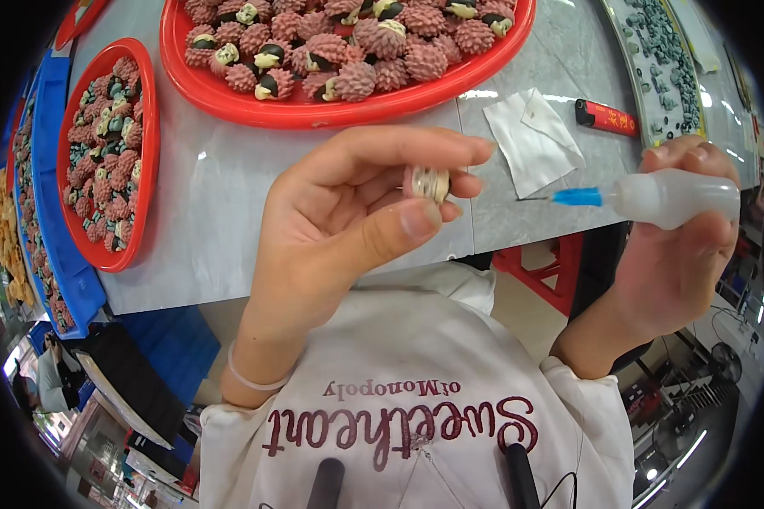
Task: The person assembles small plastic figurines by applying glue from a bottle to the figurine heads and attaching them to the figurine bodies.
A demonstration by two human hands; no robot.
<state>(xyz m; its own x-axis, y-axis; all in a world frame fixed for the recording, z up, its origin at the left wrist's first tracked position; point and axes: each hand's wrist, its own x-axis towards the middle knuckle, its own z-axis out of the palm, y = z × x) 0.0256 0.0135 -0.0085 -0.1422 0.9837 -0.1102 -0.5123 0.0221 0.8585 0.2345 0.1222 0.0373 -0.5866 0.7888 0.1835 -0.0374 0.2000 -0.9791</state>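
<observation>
Between the thumb and fingers of my left hand (331,220) is a small figurine (429,183), pinkish with a cream, patterned face part. My fingers cover much of it. On the right, my right hand (679,246) grips a translucent white squeeze bottle (675,198). Its blue needle tip (577,197) points left toward the figurine, with a gap between them. Beyond my left hand stands a large red tray (348,113) full of pink, spiky figurines with cream and black parts.
A smaller red oval tray (148,161) of similar pieces stands at the left, beside a blue crate (72,288). A folded white tissue (533,144) and a red-and-black lighter (607,117) lie right of centre. Farther right, a shallow tray (647,127) holds many small grey-green parts.
</observation>
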